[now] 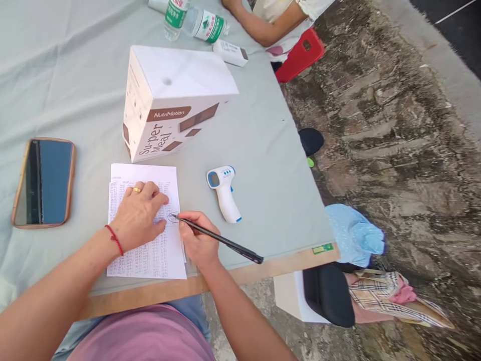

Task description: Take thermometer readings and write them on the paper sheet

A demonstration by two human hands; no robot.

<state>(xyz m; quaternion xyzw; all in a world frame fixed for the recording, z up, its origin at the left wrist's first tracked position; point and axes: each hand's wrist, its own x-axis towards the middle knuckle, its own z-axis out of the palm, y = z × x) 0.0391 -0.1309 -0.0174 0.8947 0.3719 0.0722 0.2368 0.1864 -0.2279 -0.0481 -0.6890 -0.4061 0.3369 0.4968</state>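
My right hand (200,239) is closed round a black pen (225,241), its tip touching a sheet of paper (175,258) near a small circled mark. Rows of small handwriting cover the sheet, and another white sheet (145,172) shows beneath it. My left hand (141,215) lies over the writing and presses on the paper, fingers slightly bent and thumb apart, holding nothing. It wears a gold ring and a red cord bracelet. Right of the papers lies a white and blue infrared thermometer (225,193). Just behind them stands a white NutriMotion box (180,100).
A phone (44,182) lies at the left on the cloth-covered table. Water bottles (208,26) and a small white box (230,52) are at the back, near another person's arm (266,30). Beyond the table's right edge are a red chair (302,54) and bags (355,233).
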